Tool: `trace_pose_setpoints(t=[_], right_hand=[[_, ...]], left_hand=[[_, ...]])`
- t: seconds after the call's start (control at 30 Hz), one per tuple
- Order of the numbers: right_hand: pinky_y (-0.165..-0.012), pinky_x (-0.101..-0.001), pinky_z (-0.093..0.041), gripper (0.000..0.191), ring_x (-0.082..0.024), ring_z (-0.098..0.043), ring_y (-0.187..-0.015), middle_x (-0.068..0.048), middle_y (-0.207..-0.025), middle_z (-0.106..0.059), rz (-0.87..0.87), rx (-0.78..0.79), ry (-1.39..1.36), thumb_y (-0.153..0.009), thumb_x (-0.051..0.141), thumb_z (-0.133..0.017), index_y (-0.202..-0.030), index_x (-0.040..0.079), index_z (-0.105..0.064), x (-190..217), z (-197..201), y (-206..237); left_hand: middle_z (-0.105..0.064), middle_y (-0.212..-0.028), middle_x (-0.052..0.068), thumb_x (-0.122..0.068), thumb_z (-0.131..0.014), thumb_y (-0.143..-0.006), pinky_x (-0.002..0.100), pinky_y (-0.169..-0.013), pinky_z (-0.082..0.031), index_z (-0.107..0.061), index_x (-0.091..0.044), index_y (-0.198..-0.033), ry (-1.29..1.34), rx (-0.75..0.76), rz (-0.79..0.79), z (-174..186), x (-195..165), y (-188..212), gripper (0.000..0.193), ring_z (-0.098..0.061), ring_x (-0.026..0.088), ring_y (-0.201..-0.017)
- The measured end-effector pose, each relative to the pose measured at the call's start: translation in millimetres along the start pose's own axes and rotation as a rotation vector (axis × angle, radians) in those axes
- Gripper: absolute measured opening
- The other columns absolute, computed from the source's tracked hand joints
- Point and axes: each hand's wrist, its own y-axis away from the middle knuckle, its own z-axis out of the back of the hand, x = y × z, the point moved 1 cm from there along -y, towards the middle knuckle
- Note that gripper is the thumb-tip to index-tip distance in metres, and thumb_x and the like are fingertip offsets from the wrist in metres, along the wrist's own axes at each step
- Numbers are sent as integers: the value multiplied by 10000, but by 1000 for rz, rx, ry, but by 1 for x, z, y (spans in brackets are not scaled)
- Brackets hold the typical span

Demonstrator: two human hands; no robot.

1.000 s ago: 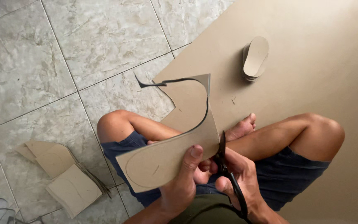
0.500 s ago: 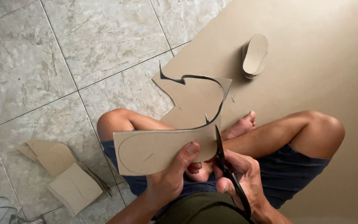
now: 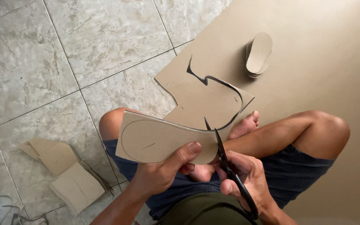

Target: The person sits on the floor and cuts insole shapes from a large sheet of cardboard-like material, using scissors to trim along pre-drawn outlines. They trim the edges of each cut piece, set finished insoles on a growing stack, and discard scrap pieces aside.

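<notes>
My left hand (image 3: pixel 163 173) pinches a brown cardboard piece (image 3: pixel 155 139) that carries a drawn sole outline, thumb on top near its right end. My right hand (image 3: pixel 246 177) grips black scissors (image 3: pixel 226 166), whose blades bite into the cardboard's right edge along the curved line. A cut offcut flap (image 3: pixel 207 104) with a dark curved slit hangs off beyond the blades. I sit cross-legged on the floor, knees (image 3: pixel 326 127) and a bare foot (image 3: pixel 244 125) under the work.
A large brown cardboard sheet (image 3: pixel 313 62) covers the floor on the right, with a stack of cut sole shapes (image 3: pixel 258 54) on it. Several cardboard scraps (image 3: pixel 69 179) lie at lower left on the grey marble tiles (image 3: pixel 63 62).
The cardboard piece has been turned from upright to nearly flat, the sole end swinging left. The offcut flap has swung away to the upper right as the cut ran further.
</notes>
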Motion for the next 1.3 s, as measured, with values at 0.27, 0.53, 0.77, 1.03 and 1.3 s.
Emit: trace_pose_setpoints(t=[0.27, 0.53, 0.77, 1.03, 1.3], right_hand=[[-601, -257, -358, 913, -111, -483, -714, -21, -797, -565, -45, 13, 23, -669, 761, -782, -1090, -49, -740, 6, -1, -3], [-640, -251, -385, 903, -95, -505, -767, -8, -837, -565, -16, 41, -2, -691, 771, -793, -1111, -24, -712, 10, 2, -2], [-541, -263, -324, 869, -93, -473, -626, 7, -690, -567, -74, 49, 58, -638, 768, -789, -1001, -22, -778, 13, 2, 4], [-520, -275, -334, 871, -94, -463, -602, 11, -661, -546, -115, 3, 153, -636, 749, -790, -1021, -31, -751, 17, 7, 0], [-551, -250, -359, 845, -76, -476, -656, 14, -718, -561, 34, 32, 149, -713, 744, -747, -1086, -14, -742, 8, 3, 0]], left_hand=[[-642, -643, 23, -180, -724, -946, 252, -463, -446, -719, -4, -854, -210, 62, 77, 11, -14, -10, 198, -574, 88, -545], [-672, -679, 16, -216, -741, -930, 241, -485, -469, -753, -14, -913, -278, 151, 137, 15, -25, -14, 203, -598, 73, -575], [-706, -732, 13, -186, -766, -863, 245, -485, -489, -750, -16, -968, -316, 200, 218, 31, -34, -20, 200, -616, 74, -585], [-724, -731, 27, -221, -697, -979, 225, -490, -522, -740, -3, -941, -271, 43, -35, 26, -20, -19, 225, -644, 62, -587], [-734, -745, 19, -224, -666, -998, 207, -490, -503, -743, -13, -939, -280, 86, 8, 21, -24, -11, 232, -633, 41, -600]])
